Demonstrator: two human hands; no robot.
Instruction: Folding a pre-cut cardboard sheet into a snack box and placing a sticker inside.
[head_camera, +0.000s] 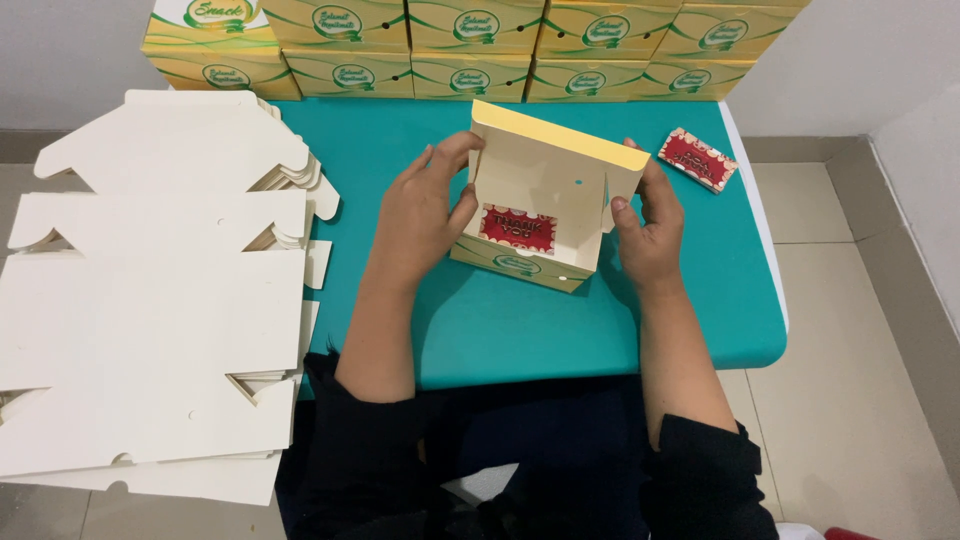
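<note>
A half-folded yellow and green snack box (545, 200) stands on the teal table (520, 330), lid flap raised toward the far side. Inside it lies a red card (517, 227). My left hand (420, 215) grips the box's left side, fingers on the upper left corner and thumb by the card. The box's right side flap is held by my right hand (648, 225). A second red card (697, 159) lies flat on the table, to the right of the box.
A tall stack of flat, unfolded cream box blanks (150, 300) fills the left. Folded yellow-green boxes (470, 50) are stacked in rows along the table's far edge. Tiled floor (850, 350) lies to the right.
</note>
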